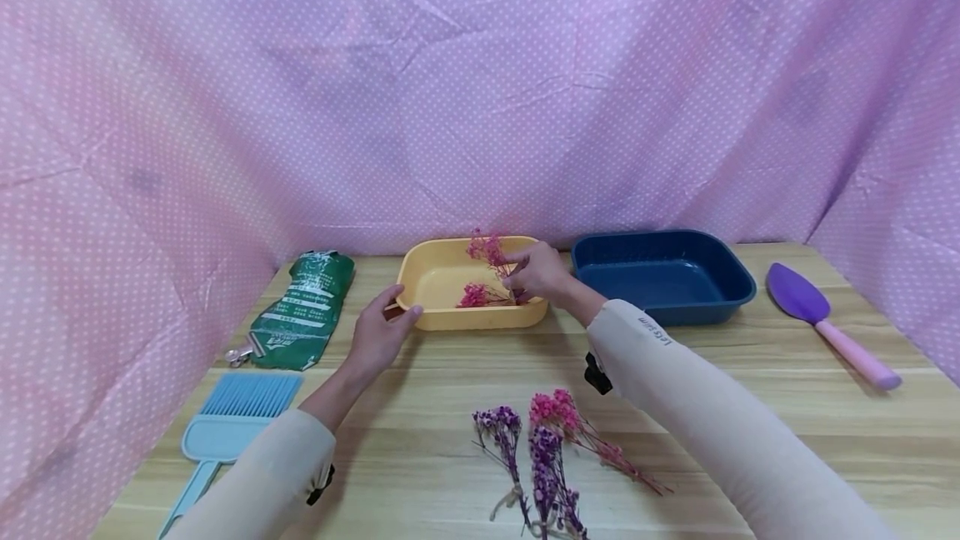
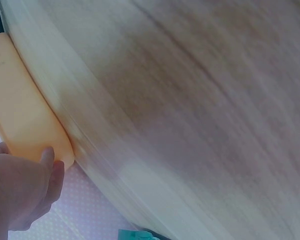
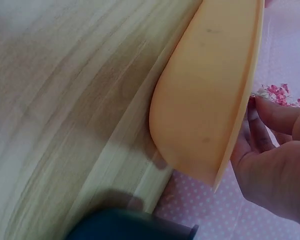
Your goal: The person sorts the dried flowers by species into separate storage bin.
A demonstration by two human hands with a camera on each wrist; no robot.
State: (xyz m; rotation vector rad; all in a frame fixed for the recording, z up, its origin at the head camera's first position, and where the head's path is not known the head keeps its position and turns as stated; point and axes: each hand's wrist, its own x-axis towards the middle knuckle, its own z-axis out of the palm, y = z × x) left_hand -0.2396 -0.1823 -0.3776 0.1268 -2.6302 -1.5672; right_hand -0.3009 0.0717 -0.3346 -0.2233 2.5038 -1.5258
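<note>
At the back of the table, my right hand (image 1: 542,273) pinches a sprig of pink dried flowers (image 1: 487,250) over the right part of a yellow bin (image 1: 480,320). More pink dried flowers (image 1: 476,296) lie low inside that bin, below the hand. In the right wrist view, fingertips hold the stems just past the bin's rim, with pink blossoms (image 3: 280,94) showing beyond. My left hand (image 1: 378,338) grips the front left corner of the bin, thumb outside. Part of the sprig's stems is hidden by the right hand.
Near the front lie purple dried flower bunches (image 1: 546,465) and a pink one (image 1: 557,412). A dark blue bin (image 1: 675,311) stands right of the yellow one, a purple spatula (image 1: 798,294) farther right. On the left are a green packet (image 1: 303,315) and a light blue brush (image 1: 228,437).
</note>
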